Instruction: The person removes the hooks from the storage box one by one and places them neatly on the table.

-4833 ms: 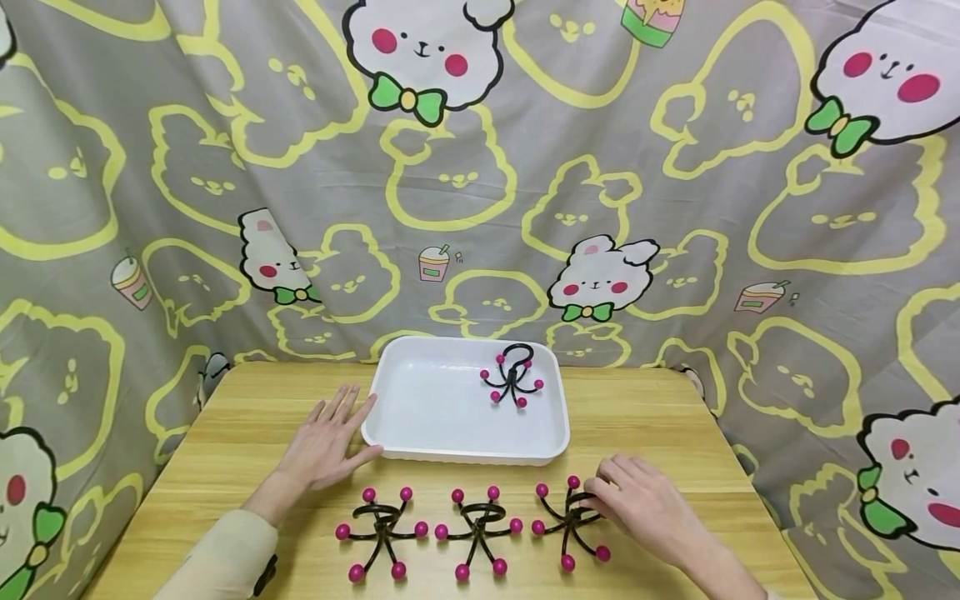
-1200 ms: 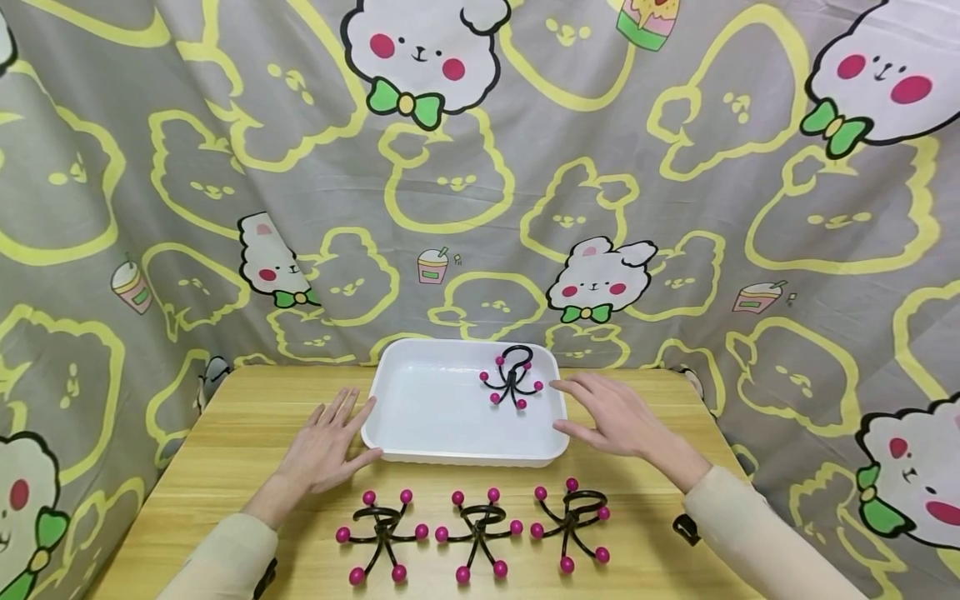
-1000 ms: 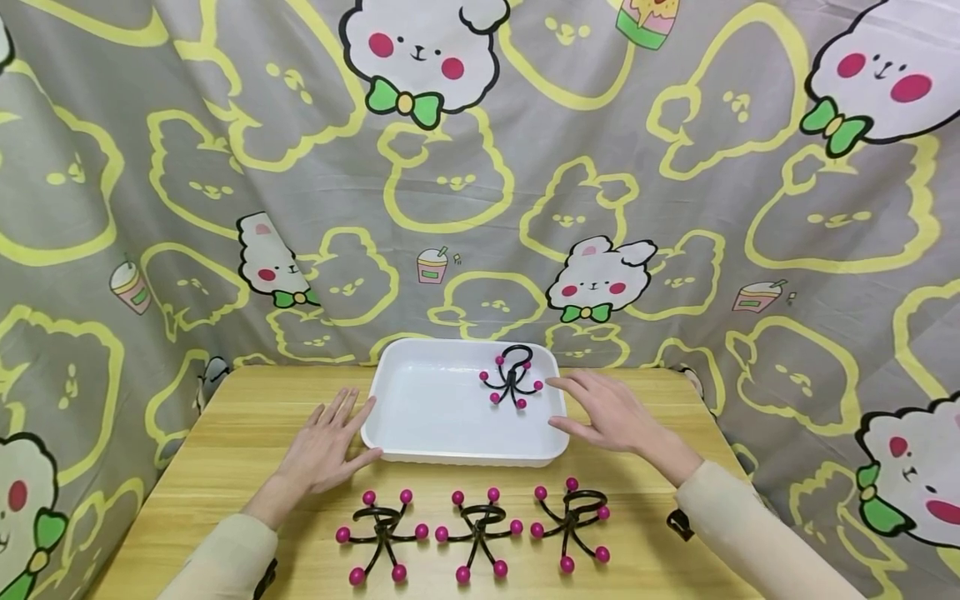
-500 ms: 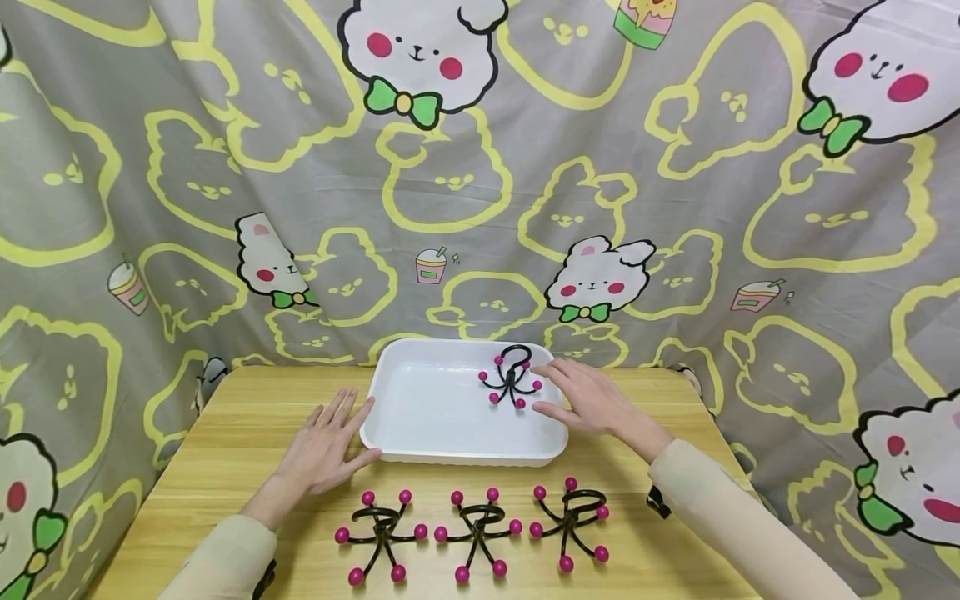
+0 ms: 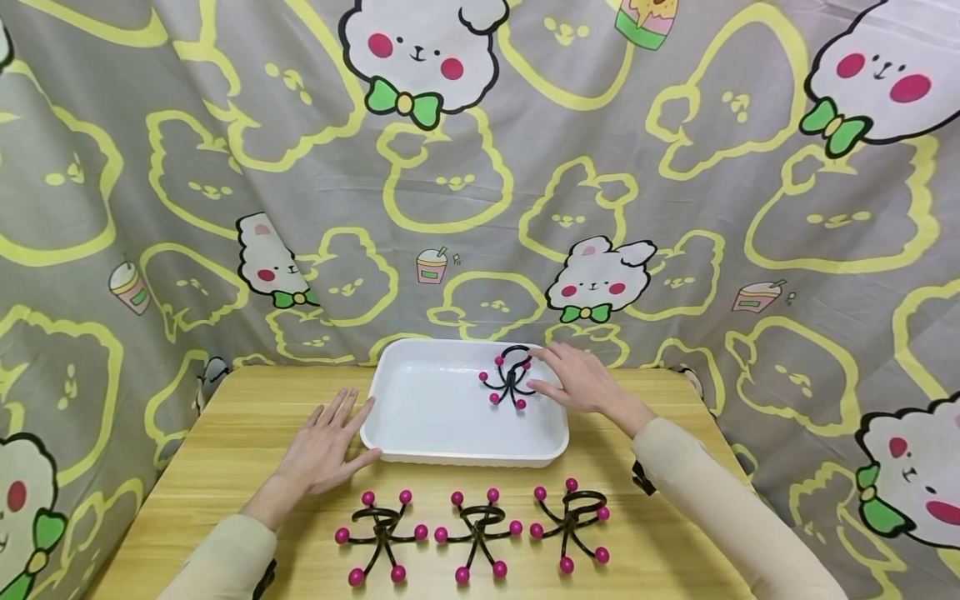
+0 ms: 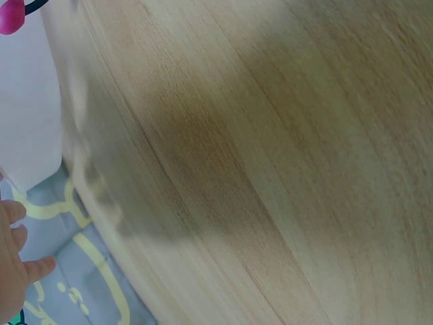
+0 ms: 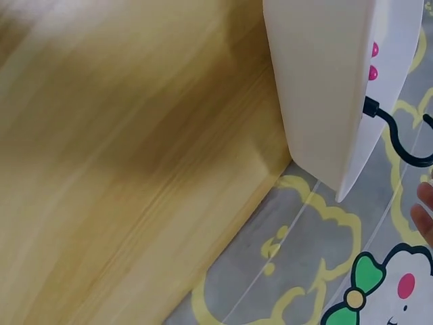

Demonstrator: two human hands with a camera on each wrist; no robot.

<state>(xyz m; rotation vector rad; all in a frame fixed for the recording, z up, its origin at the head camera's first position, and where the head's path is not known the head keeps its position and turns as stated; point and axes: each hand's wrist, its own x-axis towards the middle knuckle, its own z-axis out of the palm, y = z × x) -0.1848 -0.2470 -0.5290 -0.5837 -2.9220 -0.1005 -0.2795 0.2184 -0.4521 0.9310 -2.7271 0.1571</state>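
Observation:
A black multi-arm hanger hook (image 5: 512, 379), its curved arms tipped with magenta balls, stands in the right part of a white tray (image 5: 427, 417). My right hand (image 5: 581, 379) reaches over the tray's right rim, thumb and fingers spread at the hook's right side. In the right wrist view, fingertips (image 7: 425, 196) show close to the black hook end (image 7: 406, 156); whether they touch it I cannot tell. My left hand (image 5: 322, 446) lies with fingers extended at the tray's left side, index fingertip and thumb at its rim.
Three similar hanger hooks form a row on the wooden table in front of the tray: left (image 5: 383, 529), middle (image 5: 478, 529) and right (image 5: 570, 521). A patterned grey curtain (image 5: 480, 208) hangs behind the table and at its sides.
My right hand has left the front right hanger hook, moved up past the tray's right rim and come in beside the hook in the tray. My left hand has stayed put.

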